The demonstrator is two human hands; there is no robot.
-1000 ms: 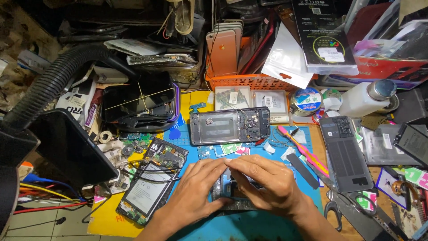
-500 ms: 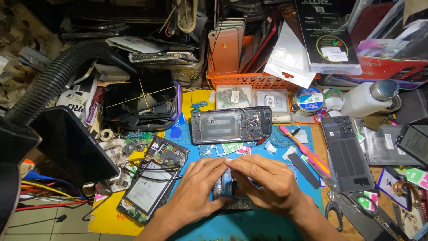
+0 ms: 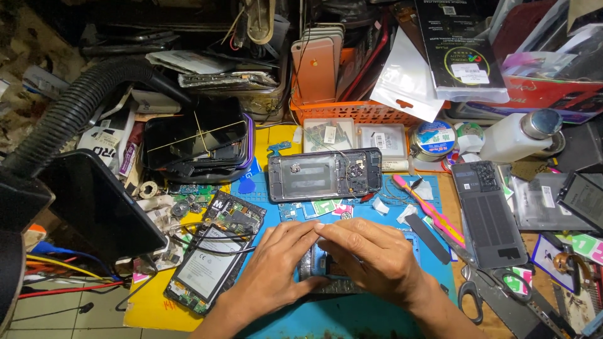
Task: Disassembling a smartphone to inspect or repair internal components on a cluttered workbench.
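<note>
Small phone (image 3: 317, 263) mostly hidden under both hands' fingers (image 3: 326, 233)

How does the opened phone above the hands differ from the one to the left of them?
The opened phone frame lies crosswise above the left hand and right hand; the phone with the pale battery lies lengthwise, tilted. The frame's middle bay looks grey and bare; the left phone's holds a battery. Black wire crosses the left phone, not the frame. Both lie opened, insides up, untouched.

L hand (image 3: 273, 267) fingertips slid onto R hand (image 3: 370, 260).
</note>
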